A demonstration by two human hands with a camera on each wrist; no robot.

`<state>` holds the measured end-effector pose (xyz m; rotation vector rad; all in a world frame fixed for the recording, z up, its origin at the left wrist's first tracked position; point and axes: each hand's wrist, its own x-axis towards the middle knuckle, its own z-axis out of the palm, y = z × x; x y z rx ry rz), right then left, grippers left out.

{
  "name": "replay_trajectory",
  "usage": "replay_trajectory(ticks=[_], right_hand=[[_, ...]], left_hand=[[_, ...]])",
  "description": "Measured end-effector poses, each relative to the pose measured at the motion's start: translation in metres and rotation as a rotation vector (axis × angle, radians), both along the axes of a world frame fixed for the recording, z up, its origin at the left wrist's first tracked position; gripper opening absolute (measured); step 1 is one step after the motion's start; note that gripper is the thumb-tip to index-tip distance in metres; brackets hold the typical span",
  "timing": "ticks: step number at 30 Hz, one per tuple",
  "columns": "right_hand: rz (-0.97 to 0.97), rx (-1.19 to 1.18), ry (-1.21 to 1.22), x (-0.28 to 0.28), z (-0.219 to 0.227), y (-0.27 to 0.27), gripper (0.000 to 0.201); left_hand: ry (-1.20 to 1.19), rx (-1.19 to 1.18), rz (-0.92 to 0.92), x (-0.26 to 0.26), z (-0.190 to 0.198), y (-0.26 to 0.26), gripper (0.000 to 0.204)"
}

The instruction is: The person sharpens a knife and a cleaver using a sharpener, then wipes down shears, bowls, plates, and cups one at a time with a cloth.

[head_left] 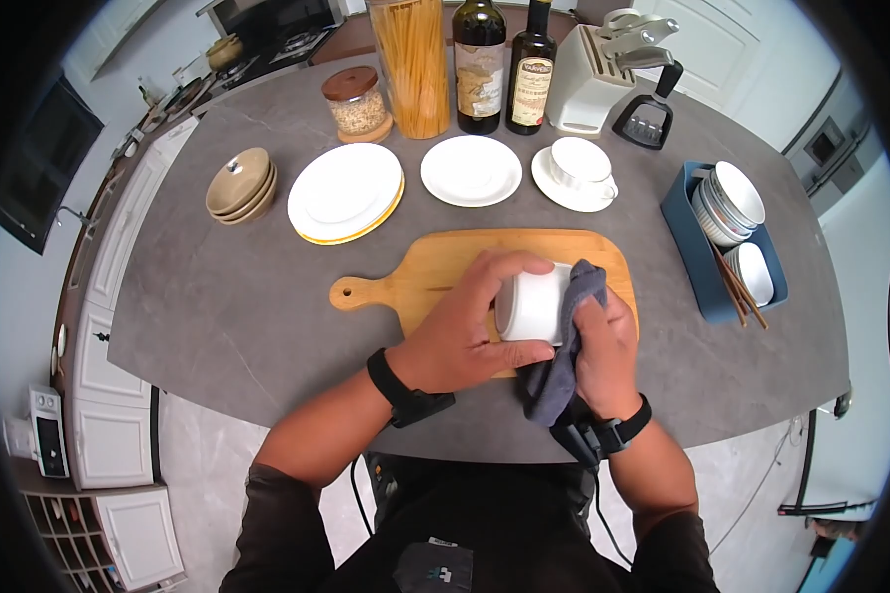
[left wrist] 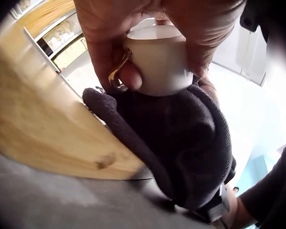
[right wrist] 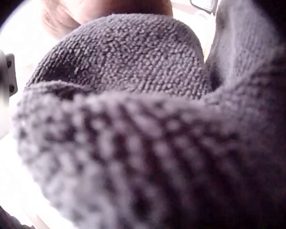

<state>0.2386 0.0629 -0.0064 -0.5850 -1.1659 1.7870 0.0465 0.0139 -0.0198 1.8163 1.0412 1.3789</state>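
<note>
Above the wooden board [head_left: 435,259], the left hand [head_left: 455,331] grips a white cup [head_left: 536,304] lying on its side, thumb below and fingers above. In the left wrist view the cup [left wrist: 162,64] shows a gold-coloured handle [left wrist: 120,71] beside a fingertip. The right hand [head_left: 606,361] holds a dark grey cloth [head_left: 556,381] against the cup's right end; part of the cloth hangs below. Cloth [right wrist: 128,57] fills most of the right wrist view and hides the right fingers there.
Behind the board stand brown bowls [head_left: 239,188], stacked plates [head_left: 346,193], a white plate [head_left: 471,171] and a cup on a saucer [head_left: 576,195]. Farther back are a pasta jar [head_left: 410,69], two bottles and a knife block [head_left: 585,84]. A blue bin [head_left: 697,262] with bowls and chopsticks is at right.
</note>
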Motion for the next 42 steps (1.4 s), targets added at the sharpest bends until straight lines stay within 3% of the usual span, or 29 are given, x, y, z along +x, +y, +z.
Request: replay_trajectory(ticks=[1,2,3,4,7,8,11,13,15,17,18,20,21,22,23,25,26,27,28,29,30,31,33,34,36,37,38,40,42], right_hand=[[-0.046,0.201,-0.08,0.0,0.0,-0.002,0.024],[-0.044,0.202,-0.079,0.001,0.003,-0.003,0.024],[-0.013,0.397,-0.241,0.002,0.009,-0.004,0.024],[0.018,0.591,-0.403,0.003,0.013,-0.005,0.026],[-0.003,0.739,-0.325,0.0,-0.011,0.003,0.029],[0.066,0.537,-0.294,0.003,-0.008,-0.001,0.025],[-0.034,0.37,-0.174,-0.001,-0.008,-0.002,0.02],[-0.042,0.23,-0.091,-0.003,0.001,-0.003,0.019],[0.0,-0.154,0.069,-0.003,0.005,0.001,0.023],[0.005,-0.176,0.085,-0.001,0.0,0.002,0.026],[-0.022,-0.033,0.01,0.0,0.0,0.0,0.024],[-0.044,0.109,-0.065,0.001,0.0,-0.005,0.022],[0.006,0.353,-0.187,0.003,0.002,-0.008,0.021],[0.054,0.596,-0.307,0.004,0.002,-0.008,0.02],[0.054,0.594,-0.305,0.005,0.001,-0.007,0.02],[0.105,0.552,-0.316,0.008,-0.001,-0.005,0.021],[0.104,0.551,-0.318,0.007,-0.004,-0.004,0.021],[0.065,0.363,-0.215,0.006,-0.007,-0.004,0.022],[0.027,0.177,-0.112,0.004,-0.008,-0.003,0.025],[0.031,0.177,-0.114,0.002,-0.007,0.0,0.025],[0.046,-0.046,0.017,0.0,-0.003,0.003,0.027],[0.058,-0.268,0.147,-0.001,-0.002,0.006,0.029],[0.075,-0.245,0.133,0.001,-0.003,0.005,0.035],[-0.001,-0.075,0.034,-0.001,-0.002,-0.001,0.033],[-0.061,0.381,-0.19,0.0,-0.005,-0.004,0.027],[-0.049,0.667,-0.318,0.001,-0.004,-0.004,0.024],[-0.061,0.81,-0.242,-0.007,0.006,-0.003,0.016],[-0.034,0.774,-0.258,-0.001,0.002,-0.001,0.018],[-0.005,0.736,-0.278,0.001,-0.002,-0.002,0.021]], left_hand=[[0.001,0.001,0.002,0.001,0.003,-0.002,0.073],[-0.263,-0.205,-0.098,0.003,0.007,-0.005,0.071],[-0.528,-0.411,-0.197,0.004,0.011,-0.007,0.069],[-0.529,-0.47,-0.177,0.004,0.015,-0.006,0.07],[-0.656,-0.582,-0.201,0.005,0.014,-0.006,0.071],[-0.656,-0.582,-0.202,0.005,0.014,-0.007,0.071],[-0.488,-0.436,-0.13,0.007,0.01,-0.007,0.069],[-0.021,0.035,0.068,0.007,0.003,-0.002,0.076],[0.107,-0.013,0.067,0.001,0.009,-0.005,0.081],[0.271,0.157,0.115,0.001,0.01,-0.001,0.081],[0.269,0.157,0.112,0.004,0.01,-0.002,0.081],[-0.228,-0.163,-0.033,0.011,0.012,-0.005,0.079],[-0.229,-0.164,-0.029,0.008,0.016,-0.008,0.079],[-0.391,-0.39,-0.102,0.005,0.026,-0.011,0.081],[-0.553,-0.617,-0.177,0.003,0.032,-0.013,0.082],[-0.563,-0.608,-0.178,0.004,0.027,-0.011,0.082],[-0.419,-0.417,-0.113,0.005,0.021,-0.009,0.083],[-0.275,-0.226,-0.047,0.004,0.017,-0.008,0.083],[-0.277,-0.226,-0.045,0.002,0.018,-0.006,0.083],[0.035,0.001,0.038,-0.003,0.02,-0.002,0.081],[0.347,0.227,0.119,-0.005,0.021,-0.002,0.079],[0.344,0.225,0.12,-0.005,0.022,-0.003,0.079],[0.376,0.189,0.11,-0.004,0.025,-0.005,0.08],[0.373,0.189,0.112,-0.001,0.02,-0.006,0.08],[-0.309,-0.186,-0.089,0.005,0.01,-0.008,0.08],[-0.308,-0.189,-0.084,0.003,0.015,-0.011,0.08],[-0.422,-0.367,-0.132,0.002,0.023,-0.014,0.082],[-0.533,-0.548,-0.184,0.002,0.024,-0.013,0.083],[-0.376,-0.231,-0.081,0.006,0.01,-0.008,0.082]])
